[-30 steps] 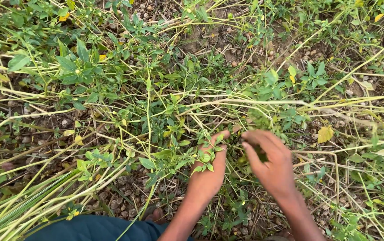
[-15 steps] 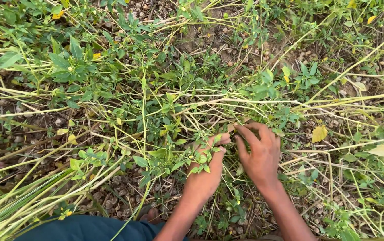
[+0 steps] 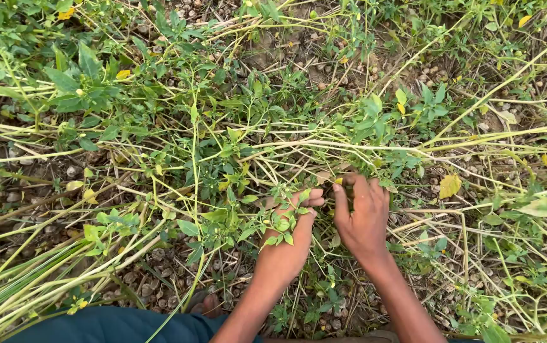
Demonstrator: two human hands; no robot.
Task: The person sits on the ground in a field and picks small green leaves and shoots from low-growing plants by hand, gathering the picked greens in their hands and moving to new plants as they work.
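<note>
Green sprigs hid your left hand (image 3: 286, 244), curled on a leafy stem (image 3: 280, 222); your right hand (image 3: 363, 219), at three o'clock beside it, pinched pale stalks (image 3: 324, 149). Tugging risked snapping them, or uprooting neighbours.

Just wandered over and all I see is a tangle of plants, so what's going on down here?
A person is crouched over a patch of low green plants and pale, fallen stems on stony soil. Both bare hands are down in the tangle, close together. The left hand is partly covered by a small leafy sprig, fingers curled into the stems. The right hand is bent over beside it, fingertips pushed into the same clump. What they grip is hidden by leaves.
</note>
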